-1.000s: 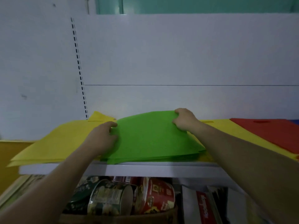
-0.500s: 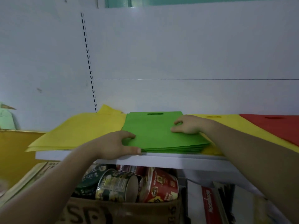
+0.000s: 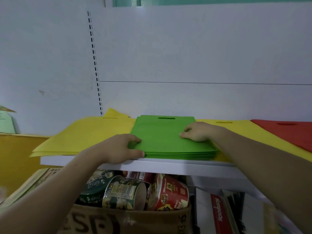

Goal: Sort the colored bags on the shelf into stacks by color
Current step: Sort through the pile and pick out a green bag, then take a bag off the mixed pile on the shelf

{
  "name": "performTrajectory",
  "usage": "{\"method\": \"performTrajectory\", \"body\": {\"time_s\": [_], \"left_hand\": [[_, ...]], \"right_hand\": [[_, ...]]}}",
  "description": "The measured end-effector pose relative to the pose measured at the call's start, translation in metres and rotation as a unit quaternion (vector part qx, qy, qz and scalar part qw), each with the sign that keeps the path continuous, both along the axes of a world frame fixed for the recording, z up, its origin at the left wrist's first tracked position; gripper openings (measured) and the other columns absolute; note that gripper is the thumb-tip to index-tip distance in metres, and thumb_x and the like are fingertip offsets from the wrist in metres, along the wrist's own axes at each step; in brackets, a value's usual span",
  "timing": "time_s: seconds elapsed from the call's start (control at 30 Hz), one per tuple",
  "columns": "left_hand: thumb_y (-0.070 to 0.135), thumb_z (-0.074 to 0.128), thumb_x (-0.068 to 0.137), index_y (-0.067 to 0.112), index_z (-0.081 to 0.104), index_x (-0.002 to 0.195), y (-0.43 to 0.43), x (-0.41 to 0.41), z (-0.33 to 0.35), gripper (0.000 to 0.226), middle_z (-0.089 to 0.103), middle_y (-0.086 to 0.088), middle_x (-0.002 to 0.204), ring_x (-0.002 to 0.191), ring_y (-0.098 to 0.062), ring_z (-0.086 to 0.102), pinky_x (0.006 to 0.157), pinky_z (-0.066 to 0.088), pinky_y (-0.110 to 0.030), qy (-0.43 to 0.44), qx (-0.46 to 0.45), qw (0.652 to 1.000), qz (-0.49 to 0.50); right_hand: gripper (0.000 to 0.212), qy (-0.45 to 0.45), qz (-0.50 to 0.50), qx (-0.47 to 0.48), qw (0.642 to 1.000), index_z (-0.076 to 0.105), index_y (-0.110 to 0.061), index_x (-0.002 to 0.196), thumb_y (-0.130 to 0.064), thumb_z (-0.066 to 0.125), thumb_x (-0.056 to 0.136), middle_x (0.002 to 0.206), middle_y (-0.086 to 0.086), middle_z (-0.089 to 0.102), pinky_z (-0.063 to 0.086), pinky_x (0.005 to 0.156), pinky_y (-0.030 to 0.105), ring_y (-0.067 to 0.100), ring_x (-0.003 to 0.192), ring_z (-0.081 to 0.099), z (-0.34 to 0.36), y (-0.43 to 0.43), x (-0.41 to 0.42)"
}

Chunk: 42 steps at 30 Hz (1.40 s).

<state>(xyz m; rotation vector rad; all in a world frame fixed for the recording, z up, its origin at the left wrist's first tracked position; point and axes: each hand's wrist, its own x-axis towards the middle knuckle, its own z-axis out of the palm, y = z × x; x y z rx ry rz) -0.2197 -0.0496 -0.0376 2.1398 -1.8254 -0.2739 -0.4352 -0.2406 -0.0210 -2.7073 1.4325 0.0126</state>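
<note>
On shelf (image 3: 168, 166), one green stack (image 3: 162, 137), left grip (image 3: 118, 149) pinching corner, right grip (image 3: 197, 132) loose atop, two yellow piles (image 3: 87, 134) (image 3: 244, 130)

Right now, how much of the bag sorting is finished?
Done: the green stack sits neat on the shelf, red bags lie apart at right. In hand: the left hand grips the stack's corner, the right hand presses its top. Left: yellow bags lie in two piles, either side of green.
</note>
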Motion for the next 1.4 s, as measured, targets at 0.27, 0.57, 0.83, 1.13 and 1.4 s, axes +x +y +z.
{"method": "performTrajectory", "body": {"time_s": [0.27,0.57,0.83,1.13,1.4], "left_hand": [[0.056,0.057,0.083,0.031,0.033,0.144,0.006,-0.002,0.015,0.070,0.026,0.005,0.154,0.139,-0.016,0.028,0.110,0.025,-0.031,0.009,-0.015,0.999,0.034],[0.054,0.053,0.086,0.028,0.035,0.143,0.043,0.041,0.012,0.065,0.032,0.006,0.151,0.138,-0.015,0.031,0.109,0.025,-0.029,0.009,-0.044,0.995,0.087],[0.055,0.049,0.088,0.027,0.035,0.144,0.077,0.141,0.002,0.064,0.031,0.002,0.152,0.137,-0.020,0.032,0.109,0.027,-0.034,0.020,-0.049,0.992,0.112],[0.058,0.049,0.087,0.028,0.040,0.140,0.094,0.248,-0.002,0.061,0.038,0.000,0.148,0.130,-0.022,0.041,0.101,0.035,-0.034,0.060,-0.048,0.990,0.115],[0.054,0.044,0.092,0.019,0.026,0.148,0.070,0.249,-0.013,0.068,0.032,-0.006,0.151,0.132,-0.027,0.039,0.102,0.036,-0.035,0.116,-0.030,0.987,0.109]], "right_hand": [[0.063,-0.032,0.047,-0.040,0.998,0.045,-0.012,0.140,-0.056,0.041,0.095,0.148,0.009,0.040,0.034,0.105,0.032,0.027,0.133,0.039,0.019,0.003,0.031],[0.066,-0.061,0.109,-0.041,0.991,0.041,-0.011,0.143,-0.056,0.043,0.094,0.150,0.009,0.037,0.032,0.105,0.031,0.026,0.135,0.037,0.018,0.033,0.095],[0.070,-0.059,0.078,-0.037,0.995,0.037,-0.008,0.144,-0.057,0.042,0.094,0.151,0.011,0.034,0.032,0.107,0.032,0.027,0.136,0.035,0.017,0.065,0.182],[0.070,-0.030,-0.022,-0.010,0.999,0.034,-0.004,0.145,-0.054,0.039,0.097,0.152,0.015,0.032,0.033,0.105,0.031,0.030,0.136,0.035,0.002,0.085,0.254],[0.068,0.000,-0.064,-0.008,0.998,0.033,-0.002,0.144,-0.053,0.031,0.099,0.152,0.016,0.032,0.033,0.107,0.032,0.030,0.136,0.036,-0.009,0.079,0.263]]}}
